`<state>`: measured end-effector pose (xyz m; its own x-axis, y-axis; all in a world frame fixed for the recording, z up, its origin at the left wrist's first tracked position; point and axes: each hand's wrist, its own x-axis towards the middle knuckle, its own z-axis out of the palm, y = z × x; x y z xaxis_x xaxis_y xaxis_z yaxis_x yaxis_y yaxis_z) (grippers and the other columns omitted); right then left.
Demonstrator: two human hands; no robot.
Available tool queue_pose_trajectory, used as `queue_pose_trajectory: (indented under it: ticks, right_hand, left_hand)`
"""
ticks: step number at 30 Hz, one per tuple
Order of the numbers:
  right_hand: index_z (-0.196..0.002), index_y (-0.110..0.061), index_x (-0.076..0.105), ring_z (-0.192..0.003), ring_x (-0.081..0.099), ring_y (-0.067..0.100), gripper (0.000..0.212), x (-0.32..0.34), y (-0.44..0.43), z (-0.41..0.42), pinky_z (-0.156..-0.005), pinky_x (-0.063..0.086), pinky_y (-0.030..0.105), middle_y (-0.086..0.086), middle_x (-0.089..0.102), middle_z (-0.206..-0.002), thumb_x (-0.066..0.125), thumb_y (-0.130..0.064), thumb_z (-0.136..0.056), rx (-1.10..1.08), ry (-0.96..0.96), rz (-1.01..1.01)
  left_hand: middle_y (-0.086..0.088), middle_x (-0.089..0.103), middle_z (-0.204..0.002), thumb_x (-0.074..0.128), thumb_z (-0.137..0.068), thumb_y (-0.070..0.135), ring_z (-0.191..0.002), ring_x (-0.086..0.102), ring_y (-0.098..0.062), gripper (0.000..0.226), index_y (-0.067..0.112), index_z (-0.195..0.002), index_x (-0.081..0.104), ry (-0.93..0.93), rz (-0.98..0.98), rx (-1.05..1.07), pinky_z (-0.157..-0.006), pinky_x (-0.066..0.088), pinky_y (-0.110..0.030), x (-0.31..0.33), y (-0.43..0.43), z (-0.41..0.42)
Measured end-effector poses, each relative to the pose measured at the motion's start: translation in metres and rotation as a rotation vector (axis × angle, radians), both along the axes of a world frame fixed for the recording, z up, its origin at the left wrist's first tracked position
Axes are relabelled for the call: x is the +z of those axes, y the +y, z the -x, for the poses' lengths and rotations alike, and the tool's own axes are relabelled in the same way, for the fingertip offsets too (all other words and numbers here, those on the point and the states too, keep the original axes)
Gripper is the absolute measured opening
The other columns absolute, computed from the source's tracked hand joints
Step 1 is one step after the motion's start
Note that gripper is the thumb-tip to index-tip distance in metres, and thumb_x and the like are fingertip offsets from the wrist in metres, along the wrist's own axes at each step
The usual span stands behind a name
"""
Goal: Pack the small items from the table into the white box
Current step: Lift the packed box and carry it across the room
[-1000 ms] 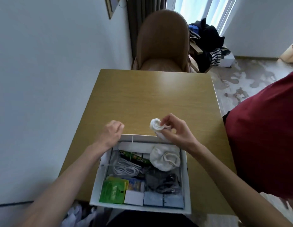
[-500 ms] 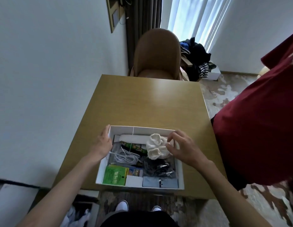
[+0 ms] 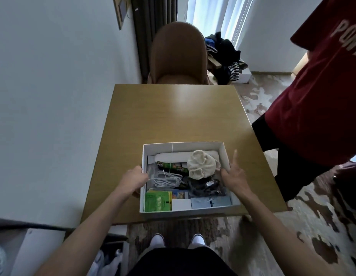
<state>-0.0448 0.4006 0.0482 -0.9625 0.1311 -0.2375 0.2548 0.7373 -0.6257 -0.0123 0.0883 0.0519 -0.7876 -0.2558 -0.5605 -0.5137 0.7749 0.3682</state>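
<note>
The white box (image 3: 222, 151) stands open on the wooden table (image 3: 173, 116), at its near edge. Inside lie two rolled white socks (image 3: 201, 164), a coiled white cable (image 3: 167, 179), a green-and-black tube (image 3: 171, 167), a green packet (image 3: 158, 201), a dark bagged cable (image 3: 207, 186) and pale flat cards (image 3: 211, 202). My left hand (image 3: 135, 178) curls over the box's left wall. At the right wall, my right hand (image 3: 233, 176) has its thumb inside the rim and its index finger raised.
A brown chair (image 3: 177, 56) faces me across the table. A person in a red shirt (image 3: 316, 92) stands close to the table's right side. A white wall runs along the left. Clothes (image 3: 225, 54) are piled behind the chair.
The rolled sock that my right hand held above the box's far wall now lies inside on the other sock. My right hand let it go and moved to the right wall.
</note>
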Motion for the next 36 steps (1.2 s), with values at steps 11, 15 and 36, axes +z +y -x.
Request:
queue_pose_trajectory:
  ticks: [11,15,36]
  right_hand:
    - [-0.072,-0.004,0.057,-0.047,0.043,0.010,0.016,0.006,0.005,-0.003,-0.038,0.032,0.016,0.002,0.051,-0.061,0.055,-0.011,-0.087,-0.017,-0.122,-0.279]
    - [-0.063,-0.008,0.049,-0.049,0.047,0.010,0.022,0.010,0.020,-0.010,-0.038,0.029,0.016,0.001,0.050,-0.059,0.053,-0.008,-0.084,-0.040,-0.119,-0.267]
    - [-0.072,-0.006,0.056,-0.064,0.052,0.028,0.010,0.022,0.364,0.107,-0.059,0.041,0.031,0.012,0.054,-0.068,0.057,-0.012,-0.080,-0.184,-0.110,-0.270]
  left_hand:
    - [-0.006,0.049,-0.066,0.048,-0.081,0.008,-0.064,0.058,-0.027,0.013,0.010,-0.069,0.045,0.084,-0.046,-0.091,-0.053,0.046,-0.034,0.011,-0.003,0.002]
    - [-0.015,0.060,-0.074,0.047,-0.080,0.007,-0.070,0.064,-0.031,0.006,0.006,-0.075,0.052,0.099,-0.086,-0.131,-0.067,0.057,-0.047,0.017,0.007,0.011]
    - [-0.019,0.068,-0.089,0.048,-0.084,0.006,-0.067,0.069,-0.029,0.018,0.002,-0.098,0.058,0.086,-0.141,-0.196,-0.051,0.059,-0.041,0.045,0.349,0.165]
